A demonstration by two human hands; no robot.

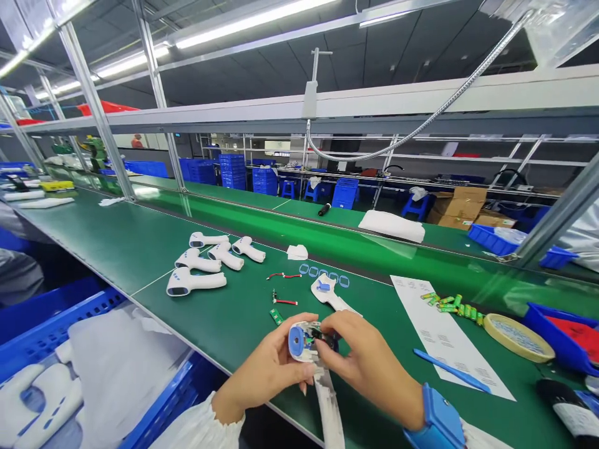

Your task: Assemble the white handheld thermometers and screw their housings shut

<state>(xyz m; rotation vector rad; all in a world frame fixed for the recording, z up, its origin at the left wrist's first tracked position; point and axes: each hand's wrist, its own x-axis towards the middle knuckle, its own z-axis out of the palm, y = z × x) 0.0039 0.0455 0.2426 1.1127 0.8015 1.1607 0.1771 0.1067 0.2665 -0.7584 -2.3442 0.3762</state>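
Observation:
My left hand [266, 369] is closed around the head of an opened white thermometer-gun housing [328, 405], its handle pointing down toward me. A blue ring [296, 342] sits at the front end of the housing, and green circuitry shows inside. My right hand [369, 352] pinches a small black part [329, 340] at the open side of the head; the fingers partly hide it. Just beyond my hands lie a white housing half [331, 297] with a blue piece on it, a small green circuit board [276, 317], red wires [286, 302] and several blue frames [331, 275].
Several white thermometer guns [196, 282] lie left on the green table [243, 337]. To the right are a printed sheet [425, 318], green batteries [461, 310], a blue pen-like tool [452, 370] and a round yellow tray [496, 343]. A blue crate [161, 399] stands at lower left.

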